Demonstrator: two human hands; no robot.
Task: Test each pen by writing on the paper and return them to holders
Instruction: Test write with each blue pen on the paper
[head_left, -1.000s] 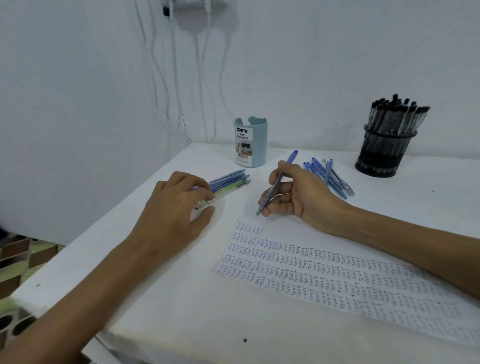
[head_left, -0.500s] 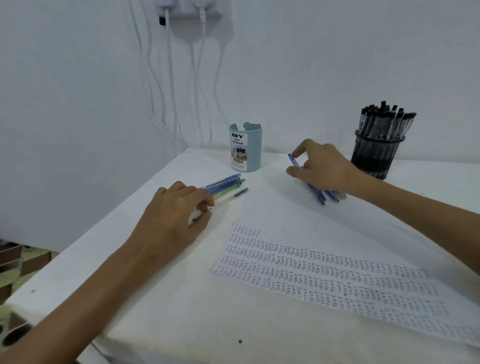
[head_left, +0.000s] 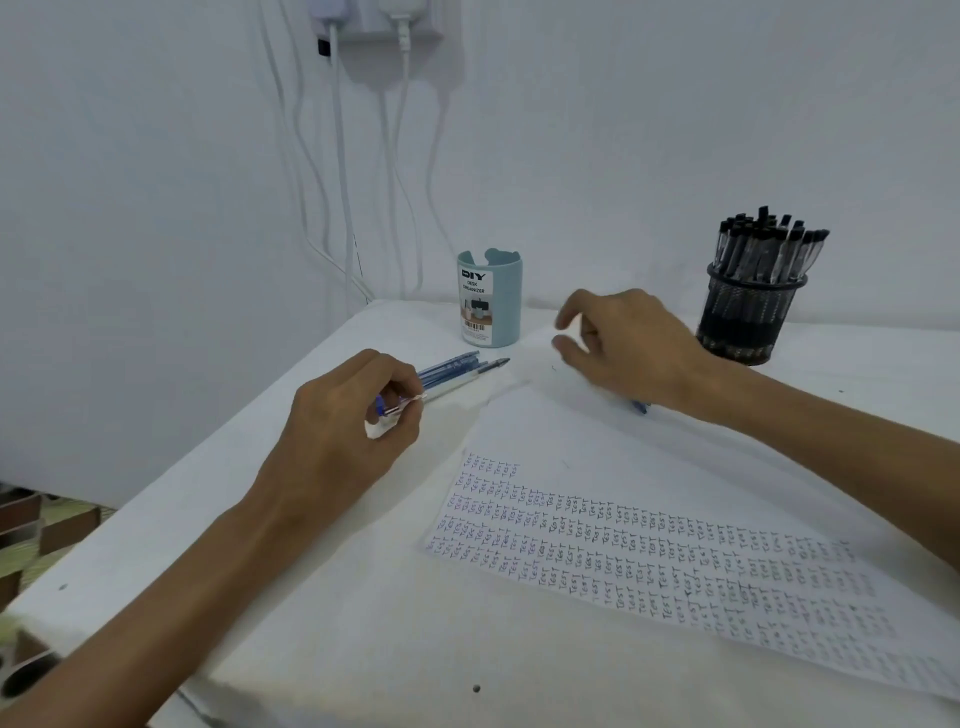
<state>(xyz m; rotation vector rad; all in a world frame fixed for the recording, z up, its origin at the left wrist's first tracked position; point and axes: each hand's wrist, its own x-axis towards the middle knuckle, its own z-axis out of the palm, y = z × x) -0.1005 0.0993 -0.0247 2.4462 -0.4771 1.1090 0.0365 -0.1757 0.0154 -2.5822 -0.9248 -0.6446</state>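
pens (head_left: 452, 371) in a blue bundle are gripped at their near ends by the left hand (head_left: 353, 431), with the tips resting on the table (head_left: 363, 623). right hand (head_left: 628, 348) hovers with fingers loosely spread and holds nothing; a loose pen (head_left: 640, 406) shows under its wrist. beyond stand the teal holder (head_left: 491, 301) and the mesh holder (head_left: 750, 317). step judged: selecting a pen to test. next move: pinch one barrel and bring the tip to an unwritten patch of the paper (head_left: 649, 561).
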